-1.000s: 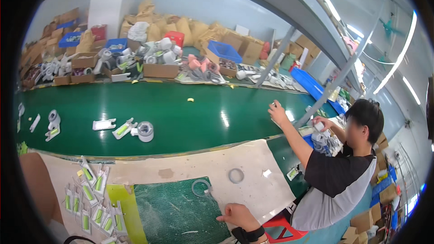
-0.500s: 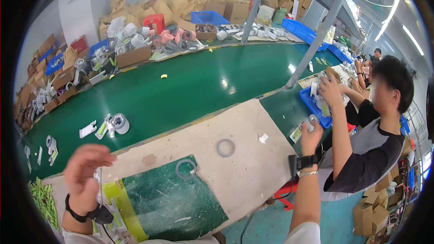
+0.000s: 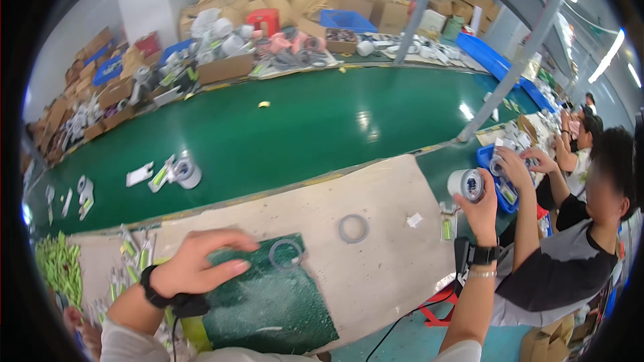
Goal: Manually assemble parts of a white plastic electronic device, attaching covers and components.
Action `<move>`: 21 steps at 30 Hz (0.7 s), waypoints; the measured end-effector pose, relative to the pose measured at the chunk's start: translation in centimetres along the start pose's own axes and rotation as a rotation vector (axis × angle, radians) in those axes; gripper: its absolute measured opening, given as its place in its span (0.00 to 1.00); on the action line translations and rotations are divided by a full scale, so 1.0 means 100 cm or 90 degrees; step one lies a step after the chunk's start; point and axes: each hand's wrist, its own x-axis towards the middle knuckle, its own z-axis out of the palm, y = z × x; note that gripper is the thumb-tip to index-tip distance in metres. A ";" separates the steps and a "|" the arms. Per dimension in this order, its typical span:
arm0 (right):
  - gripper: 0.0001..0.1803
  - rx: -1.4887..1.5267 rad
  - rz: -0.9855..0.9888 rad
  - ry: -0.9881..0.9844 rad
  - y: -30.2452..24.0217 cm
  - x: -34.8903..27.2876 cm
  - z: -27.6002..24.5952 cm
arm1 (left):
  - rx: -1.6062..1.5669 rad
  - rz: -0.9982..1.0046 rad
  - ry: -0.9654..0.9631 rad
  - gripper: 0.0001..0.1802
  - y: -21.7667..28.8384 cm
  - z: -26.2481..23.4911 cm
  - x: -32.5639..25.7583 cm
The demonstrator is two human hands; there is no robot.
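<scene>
Step in hand: by my reading, tape is being fetched to the green cutting mat (image 3: 268, 302)
Left hand (image 3: 198, 265): fingers spread flat, pressing the mat's upper-left corner, nothing gripped
Right hand (image 3: 479, 204): raised at 3 o'clock of the mat, clamped on a roll of tape (image 3: 465, 184)
Loose rings: one (image 3: 286, 254) on the mat's 1 o'clock corner, another (image 3: 353, 228) on the tabletop (image 3: 389, 275) beyond
Next move calls for: probably lowering the roll toward the mat while the left hand steadies it

The left hand (image 3: 194, 265), raised and blurred half a second ago, is now lowered flat onto the edge of the green mat (image 3: 268, 302). The right hand (image 3: 479, 204) is lifted higher, a roll of tape (image 3: 465, 184) held up in its grip. The view is turned slightly; the grey ring (image 3: 353, 228) on the counter (image 3: 389, 255) is now seen nearer centre.
</scene>
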 end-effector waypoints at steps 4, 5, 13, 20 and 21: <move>0.40 0.132 -0.084 -0.167 -0.140 -0.041 0.044 | -0.314 0.066 0.048 0.26 -0.012 0.033 0.026; 0.42 0.108 -0.102 -0.217 -0.162 -0.054 0.058 | -0.372 0.065 0.046 0.28 -0.009 0.040 0.031; 0.43 0.129 -0.211 -0.427 -0.243 -0.136 0.126 | -0.683 -0.195 0.065 0.25 -0.027 0.068 -0.026; 0.43 0.207 -0.249 -0.612 -0.266 -0.147 0.135 | -0.750 -0.222 0.053 0.27 -0.036 0.053 -0.074; 0.44 0.155 -0.307 -0.557 -0.271 -0.151 0.134 | -0.714 -0.183 0.040 0.29 -0.042 0.052 -0.079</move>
